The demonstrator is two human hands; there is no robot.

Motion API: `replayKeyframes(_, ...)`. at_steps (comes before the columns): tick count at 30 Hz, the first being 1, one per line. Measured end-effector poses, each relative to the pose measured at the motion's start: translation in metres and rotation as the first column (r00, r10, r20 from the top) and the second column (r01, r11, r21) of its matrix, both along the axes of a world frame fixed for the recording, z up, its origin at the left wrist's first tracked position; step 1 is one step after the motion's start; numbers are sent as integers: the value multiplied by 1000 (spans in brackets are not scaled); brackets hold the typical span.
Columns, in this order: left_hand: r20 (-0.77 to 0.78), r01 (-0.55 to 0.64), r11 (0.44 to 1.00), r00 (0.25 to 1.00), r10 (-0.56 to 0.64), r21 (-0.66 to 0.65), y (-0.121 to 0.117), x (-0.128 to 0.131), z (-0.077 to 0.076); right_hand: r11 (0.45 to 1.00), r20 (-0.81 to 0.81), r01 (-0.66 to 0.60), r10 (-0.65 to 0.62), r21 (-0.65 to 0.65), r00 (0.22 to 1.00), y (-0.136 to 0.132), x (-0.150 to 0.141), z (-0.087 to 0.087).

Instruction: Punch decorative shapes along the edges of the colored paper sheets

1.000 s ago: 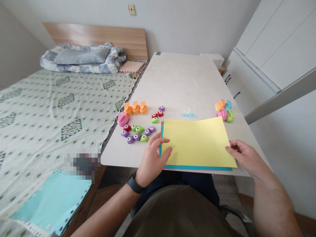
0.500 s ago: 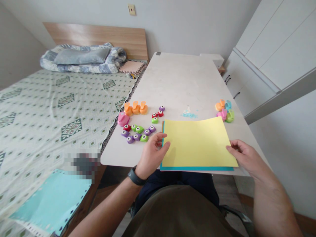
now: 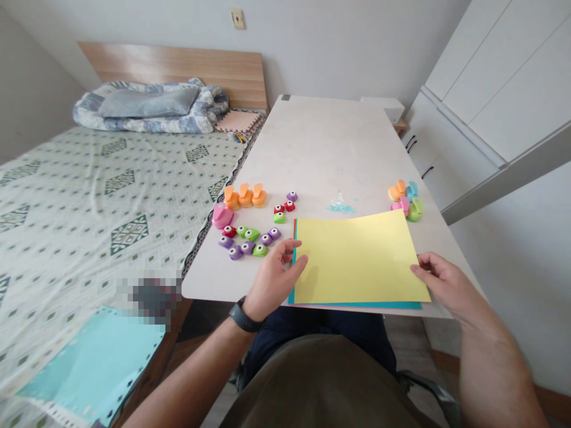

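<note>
Yellow paper point(image 3: 357, 258) lies at the near edge of our white table point(image 3: 330, 137), on top of a blue sheet point(image 3: 357, 305) that shows along its left and near sides. Our right hand point(image 3: 439, 282) has the yellow sheet's right edge pinched between thumb and fingers. Our left hand point(image 3: 279, 273) is at the opposite edge, thumb and fingers apart; we cannot tell how firmly it touches the paper. A dark wristband point(image 3: 245, 315) circles our left wrist.

Beyond the paper, pale blue scraps point(image 3: 342, 208) are scattered over the tabletop. To the left we see three orange punches point(image 3: 245, 197) in a row, a pink punch point(image 3: 222, 216) beside them, and small red, green and purple punches point(image 3: 251, 235) in loose groups. Four brighter punches point(image 3: 414, 210) cluster near the right edge.

Left of the table is a bed point(image 3: 80, 232) with a green-patterned cover, a rumpled quilt point(image 3: 209, 101) and a grey-blue pillow point(image 3: 151, 102) before its wooden headboard point(image 3: 178, 62). A light-blue sheet point(image 3: 98, 362) with notched edges rests on the bed's near corner. White cabinets point(image 3: 513, 59) stand to our right.
</note>
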State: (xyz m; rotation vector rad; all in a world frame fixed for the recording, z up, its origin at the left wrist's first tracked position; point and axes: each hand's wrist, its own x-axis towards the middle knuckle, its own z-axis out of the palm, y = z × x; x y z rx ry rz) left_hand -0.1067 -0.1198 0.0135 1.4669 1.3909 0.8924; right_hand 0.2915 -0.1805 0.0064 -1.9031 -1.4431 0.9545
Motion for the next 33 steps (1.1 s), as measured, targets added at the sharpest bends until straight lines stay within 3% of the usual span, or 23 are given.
replayKeyframes(12, -75, 64, 993, 996, -57, 96, -4, 0, 0, 998, -94, 54, -52, 27, 994, -2, -6, 2)
replayKeyframes(18, -135, 71, 980, 990, -46, 186, -8, 1, -1, 989, -265, 130, -105, 75, 958, -5, -7, 3)
replayKeyframes(25, -20, 56, 979, 998, -53, 197, -3, 4, -4, 972, -464, 232, -194, 25, 864, -10, -6, 6)
replayKeyframes(28, 3, -3, 984, 1000, 3, 179, -1, 4, -6, 969, -515, 248, -220, -16, 828, -13, -7, 9)
replayKeyframes(31, 52, -91, 989, 995, 85, 113, 2, 3, -4, 971, -539, 232, -223, -52, 813, -17, -7, 9)
replayKeyframes(33, 167, -49, 998, 985, 42, 39, 2, 2, -1, 978, -535, 194, -203, -73, 820, -20, -6, 9)
